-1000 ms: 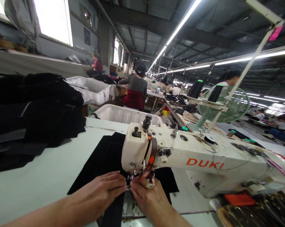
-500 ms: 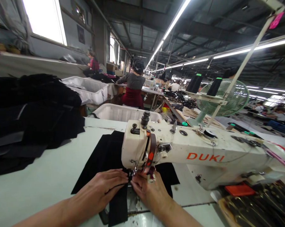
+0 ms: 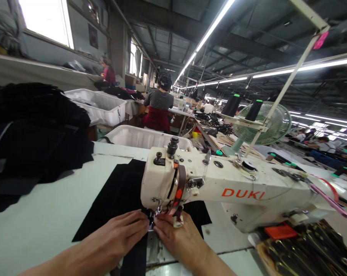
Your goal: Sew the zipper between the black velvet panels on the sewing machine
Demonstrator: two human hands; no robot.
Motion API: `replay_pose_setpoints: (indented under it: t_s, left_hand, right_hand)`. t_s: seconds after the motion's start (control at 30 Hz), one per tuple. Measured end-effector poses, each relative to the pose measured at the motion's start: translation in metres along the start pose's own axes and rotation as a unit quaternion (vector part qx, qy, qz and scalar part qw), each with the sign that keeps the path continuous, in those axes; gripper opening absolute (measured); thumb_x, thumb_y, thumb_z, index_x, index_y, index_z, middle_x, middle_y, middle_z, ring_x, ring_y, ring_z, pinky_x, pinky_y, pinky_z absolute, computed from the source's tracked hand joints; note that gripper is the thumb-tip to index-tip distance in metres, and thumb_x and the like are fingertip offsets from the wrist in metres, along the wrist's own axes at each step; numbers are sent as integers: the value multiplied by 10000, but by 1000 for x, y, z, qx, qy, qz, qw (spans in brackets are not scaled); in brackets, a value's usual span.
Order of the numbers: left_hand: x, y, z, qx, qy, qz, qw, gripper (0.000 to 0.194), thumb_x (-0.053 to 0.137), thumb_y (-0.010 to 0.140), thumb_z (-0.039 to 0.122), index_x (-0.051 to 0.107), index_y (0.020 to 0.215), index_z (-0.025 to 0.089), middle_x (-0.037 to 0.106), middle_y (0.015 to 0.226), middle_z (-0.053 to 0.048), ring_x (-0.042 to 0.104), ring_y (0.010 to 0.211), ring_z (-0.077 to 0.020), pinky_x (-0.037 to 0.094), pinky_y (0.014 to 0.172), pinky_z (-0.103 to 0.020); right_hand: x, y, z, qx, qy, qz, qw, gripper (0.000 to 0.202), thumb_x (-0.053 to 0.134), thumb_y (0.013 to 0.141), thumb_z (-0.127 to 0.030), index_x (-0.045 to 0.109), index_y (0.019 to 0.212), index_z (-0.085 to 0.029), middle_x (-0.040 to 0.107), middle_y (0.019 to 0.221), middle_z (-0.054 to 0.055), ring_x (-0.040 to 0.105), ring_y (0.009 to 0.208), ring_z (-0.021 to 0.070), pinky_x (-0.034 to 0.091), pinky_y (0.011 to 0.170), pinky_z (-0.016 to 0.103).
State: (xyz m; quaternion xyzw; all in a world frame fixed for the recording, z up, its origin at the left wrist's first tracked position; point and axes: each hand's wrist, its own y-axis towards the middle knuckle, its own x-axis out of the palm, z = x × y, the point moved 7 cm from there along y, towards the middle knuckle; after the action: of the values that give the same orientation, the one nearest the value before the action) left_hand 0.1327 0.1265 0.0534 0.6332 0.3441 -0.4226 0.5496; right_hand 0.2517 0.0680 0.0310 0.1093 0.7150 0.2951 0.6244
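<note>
A white DUKI sewing machine stands on a pale table. A flat piece of black fabric lies under the machine's head. My left hand rests flat on the fabric just left of the needle area. My right hand presses the fabric right at the presser foot, fingertips nearly touching those of the left. The needle itself is hidden behind the machine head and my fingers.
A big heap of black fabric fills the table's left side. White plastic bins stand behind the table. A green fan and black thread cones are at the right. Other people sit at benches further back.
Both hands have stayed at the presser foot. The view has drifted a little, so the machine and fabric sit slightly further left in the picture.
</note>
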Motion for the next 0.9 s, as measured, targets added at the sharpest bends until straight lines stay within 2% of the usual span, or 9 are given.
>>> replay_pose_setpoints:
  t_s: [0.23, 0.5, 0.7, 0.77, 0.9]
  left_hand:
    - [-1, 0, 3, 1, 10, 24, 1000, 676, 421, 663, -94, 532, 1292, 130, 690, 1194, -113, 667, 1077, -242, 500, 1016, -304]
    - [11, -6, -3, 9, 52, 50, 997, 749, 393, 706, -67, 403, 1420, 159, 685, 1196, -119, 677, 1091, -253, 527, 990, -322]
    - [8, -4, -4, 3, 68, 62, 996, 648, 372, 698, -78, 547, 1281, 144, 688, 1191, -120, 682, 1093, -238, 523, 990, -312]
    - [9, -3, -4, -2, 68, 53, 996, 598, 378, 721, -75, 593, 1240, 130, 691, 1192, -118, 678, 1103, -238, 509, 1009, -311]
    - [11, -6, -7, -16, 32, 17, 999, 564, 405, 791, -39, 614, 1288, 126, 666, 1268, -108, 626, 1195, -244, 466, 1069, -324]
  right_hand:
    - [-7, 3, 4, 2, 15, 11, 1000, 122, 637, 926, -181, 692, 1022, -233, 769, 966, 1, 716, 887, 192, 572, 886, 331]
    - [-6, 6, 9, 3, -4, -14, 1000, 122, 597, 957, -236, 714, 991, -232, 756, 915, 15, 701, 871, 184, 548, 901, 321]
    - [-16, 6, 15, 12, 5, -9, 1000, 137, 609, 963, -270, 699, 871, -227, 742, 853, 16, 678, 831, 166, 520, 858, 295]
    - [-20, 5, 19, 18, 12, -1, 1000, 163, 628, 955, -310, 683, 832, -218, 735, 842, 18, 666, 804, 169, 510, 816, 297]
    - [-21, 4, 24, 16, 21, -16, 1000, 213, 639, 951, -370, 678, 821, -206, 722, 819, 32, 657, 785, 176, 487, 765, 301]
